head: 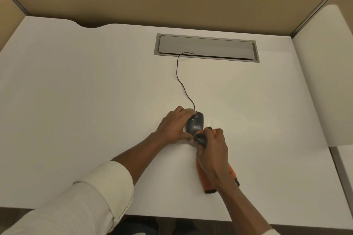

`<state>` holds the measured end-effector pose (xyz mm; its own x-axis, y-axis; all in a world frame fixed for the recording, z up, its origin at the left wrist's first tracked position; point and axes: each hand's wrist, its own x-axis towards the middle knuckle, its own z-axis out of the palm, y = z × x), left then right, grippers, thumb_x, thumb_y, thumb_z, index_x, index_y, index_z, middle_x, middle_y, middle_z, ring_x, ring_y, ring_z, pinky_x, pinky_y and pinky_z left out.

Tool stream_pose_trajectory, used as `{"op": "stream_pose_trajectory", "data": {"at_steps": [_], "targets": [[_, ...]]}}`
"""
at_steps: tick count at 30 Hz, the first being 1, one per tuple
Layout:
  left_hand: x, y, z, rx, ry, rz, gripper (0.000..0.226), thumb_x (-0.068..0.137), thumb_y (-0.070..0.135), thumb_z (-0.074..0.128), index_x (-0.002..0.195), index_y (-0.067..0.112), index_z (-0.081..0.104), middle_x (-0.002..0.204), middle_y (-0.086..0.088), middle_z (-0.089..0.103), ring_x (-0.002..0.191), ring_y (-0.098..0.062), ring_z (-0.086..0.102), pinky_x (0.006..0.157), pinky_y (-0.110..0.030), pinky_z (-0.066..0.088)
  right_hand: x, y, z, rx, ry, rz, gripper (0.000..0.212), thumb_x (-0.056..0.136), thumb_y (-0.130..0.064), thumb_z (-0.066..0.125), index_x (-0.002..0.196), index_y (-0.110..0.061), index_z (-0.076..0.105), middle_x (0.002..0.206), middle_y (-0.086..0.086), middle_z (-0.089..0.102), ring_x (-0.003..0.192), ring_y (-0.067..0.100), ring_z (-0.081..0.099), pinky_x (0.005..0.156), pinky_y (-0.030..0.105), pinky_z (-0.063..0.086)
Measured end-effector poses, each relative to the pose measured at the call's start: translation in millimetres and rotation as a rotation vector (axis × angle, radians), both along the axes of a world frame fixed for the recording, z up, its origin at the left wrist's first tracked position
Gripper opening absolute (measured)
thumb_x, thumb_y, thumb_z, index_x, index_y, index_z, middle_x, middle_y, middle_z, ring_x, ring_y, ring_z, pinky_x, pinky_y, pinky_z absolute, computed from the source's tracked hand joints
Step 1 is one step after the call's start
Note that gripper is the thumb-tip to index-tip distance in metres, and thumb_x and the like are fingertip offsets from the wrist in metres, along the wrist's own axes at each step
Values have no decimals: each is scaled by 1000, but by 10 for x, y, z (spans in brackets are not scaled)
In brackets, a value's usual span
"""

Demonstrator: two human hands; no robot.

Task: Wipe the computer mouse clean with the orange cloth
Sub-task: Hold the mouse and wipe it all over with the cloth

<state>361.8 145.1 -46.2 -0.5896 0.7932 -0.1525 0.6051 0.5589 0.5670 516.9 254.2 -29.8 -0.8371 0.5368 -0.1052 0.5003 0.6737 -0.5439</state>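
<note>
A black wired computer mouse (195,123) sits on the white desk (76,101), right of centre. My left hand (174,125) grips its left side, fingers curled over the front and thumb at the near end. My right hand (213,151) holds the orange cloth (203,179) bunched in its fingers and presses it against the mouse's near end. The rest of the cloth, dark along its edge, trails under my right wrist onto the desk. The near end of the mouse is hidden by the cloth and fingers.
The mouse's thin black cable (180,80) runs away from me into a grey cable hatch (206,47) set in the desk. Tan partition walls (172,0) close the back and sides. A white side panel (324,82) stands at the right.
</note>
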Motion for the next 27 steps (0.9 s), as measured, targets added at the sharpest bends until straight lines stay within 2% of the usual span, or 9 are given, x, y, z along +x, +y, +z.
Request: {"op": "stream_pose_trajectory", "data": {"at_steps": [6, 12, 15, 18, 20, 22, 24, 26, 27], "targets": [[-1, 5, -11, -20, -12, 2, 93, 67, 52, 93, 145, 26, 49, 139, 12, 56, 124, -16, 48, 94, -42, 53, 308, 82, 56, -161, -5, 70, 26, 90, -9, 72, 109, -25, 74, 101, -8, 56, 84, 11, 61, 71, 8, 41], [29, -25, -72, -29, -88, 17, 114, 63, 56, 93, 156, 31, 33, 150, 10, 48, 136, -16, 41, 102, -48, 54, 464, 254, 257, -431, 151, -151, 21, 93, -16, 78, 105, -33, 74, 107, -19, 70, 98, 3, 68, 83, 10, 52], [41, -59, -91, -1, -163, 25, 136, 63, 61, 93, 168, 30, 12, 174, 12, 20, 155, -16, 27, 119, -41, 40, 498, 337, 395, -625, 230, -213, 40, 92, -14, 78, 120, -42, 73, 120, -22, 73, 111, -3, 67, 91, 22, 57], [103, -82, -74, -34, -184, 74, 138, 69, 60, 91, 169, 32, 0, 178, 15, -1, 163, -17, 12, 125, -43, 29, 512, 415, 462, -838, 297, -251, 50, 92, -15, 79, 131, -45, 68, 123, -19, 72, 112, 4, 70, 85, 27, 63], [229, -86, -4, -22, -172, 163, 123, 77, 57, 88, 168, 29, 11, 178, 8, 5, 162, -20, 18, 127, -45, 31, 508, 441, 470, -1003, 337, -269, 47, 94, -19, 76, 134, -41, 67, 124, -15, 73, 113, 10, 72, 83, 31, 64], [374, -101, 112, 96, -182, 286, 91, 83, 47, 87, 157, 25, 39, 167, 2, 35, 147, -20, 46, 119, -44, 45, 484, 433, 448, -1139, 360, -283, 41, 95, -20, 72, 134, -34, 68, 127, -7, 73, 115, 16, 73, 82, 34, 63], [507, -132, 249, 242, -241, 430, 45, 90, 37, 83, 129, 25, 66, 134, 9, 65, 117, -8, 65, 103, -39, 58, 436, 384, 420, -1196, 374, -303, 34, 97, -16, 69, 129, -29, 71, 128, -2, 73, 113, 21, 73, 81, 35, 62], [641, -184, 404, 302, -335, 594, 10, 98, 36, 74, 105, 29, 74, 104, 21, 75, 98, 2, 69, 90, -31, 62, 378, 308, 397, -1176, 394, -368, 31, 95, -11, 71, 123, -26, 72, 123, -1, 75, 109, 22, 74, 80, 37, 62], [704, -218, 483, 324, -361, 670, 6, 100, 37, 71, 99, 32, 74, 95, 23, 75, 94, 4, 69, 83, -26, 60, 349, 268, 392, -1156, 410, -403, 30, 93, -9, 73, 118, -24, 73, 119, 0, 76, 107, 22, 74, 80, 36, 61]]}}
